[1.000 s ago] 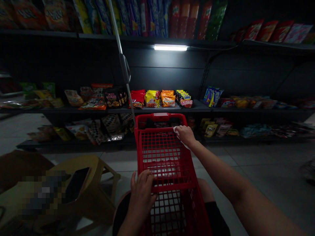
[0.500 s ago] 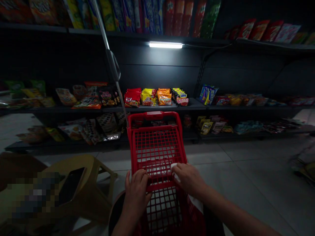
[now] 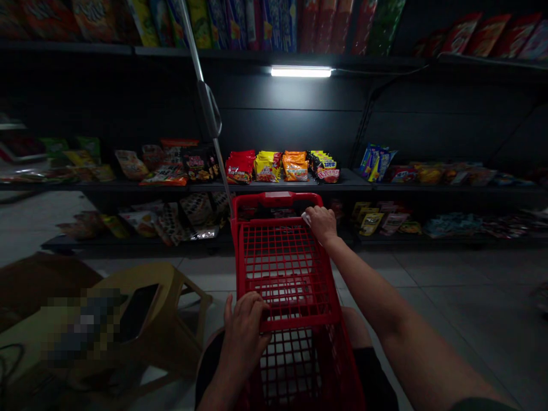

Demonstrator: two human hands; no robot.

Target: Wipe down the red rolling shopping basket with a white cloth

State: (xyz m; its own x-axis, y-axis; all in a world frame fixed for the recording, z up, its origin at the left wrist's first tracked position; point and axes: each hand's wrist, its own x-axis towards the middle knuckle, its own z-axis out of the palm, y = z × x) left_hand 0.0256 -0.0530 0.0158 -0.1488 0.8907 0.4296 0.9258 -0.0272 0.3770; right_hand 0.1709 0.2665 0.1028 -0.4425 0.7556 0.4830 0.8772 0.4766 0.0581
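A red plastic shopping basket (image 3: 282, 274) with grid walls stands in front of me, between my knees. My left hand (image 3: 246, 322) lies on the near left of its upper grid panel, the fingers curled over the red rim. At the far right corner of that panel, my right hand (image 3: 323, 224) is closed on a white cloth (image 3: 306, 218) and presses it to the rim. Only a small edge of the cloth shows; it may be a tissue. The basket's red handle (image 3: 277, 198) rises just beyond, at the back.
Shelves ahead hold snack packets (image 3: 268, 166); more hang over the lower shelf (image 3: 188, 235). A lit lamp (image 3: 301, 71) glows above. A metal pole (image 3: 209, 108) slants at the left. On a yellowish stool (image 3: 171, 302) rests a phone (image 3: 139, 311), beside a blurred-out patch.
My right hand has moved forward with the white cloth, from the panel's near right side to its far right corner. My left hand keeps its hold. The view has shifted slightly.
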